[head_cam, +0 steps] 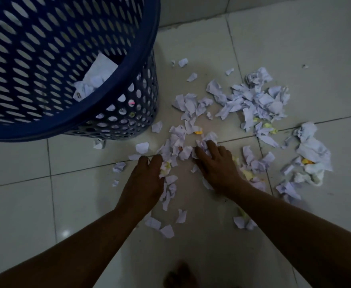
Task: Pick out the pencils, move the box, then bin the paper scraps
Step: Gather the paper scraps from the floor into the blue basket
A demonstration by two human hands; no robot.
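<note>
Torn white and yellow paper scraps (pixel 253 104) lie scattered over the tiled floor (pixel 295 38). A dark blue perforated bin (pixel 70 65) stands at the upper left, with some crumpled paper (pixel 95 80) inside it. My left hand (pixel 147 179) curls its fingers round scraps at the near edge of the pile. My right hand (pixel 216 165) lies beside it with its fingers bent into a clump of scraps (pixel 178 146). No pencils or box are in view.
A larger crumpled heap of paper (pixel 313 154) lies at the right. A few loose scraps (pixel 162 225) lie between my forearms. My foot (pixel 180 275) shows at the bottom edge. A wall base runs along the top.
</note>
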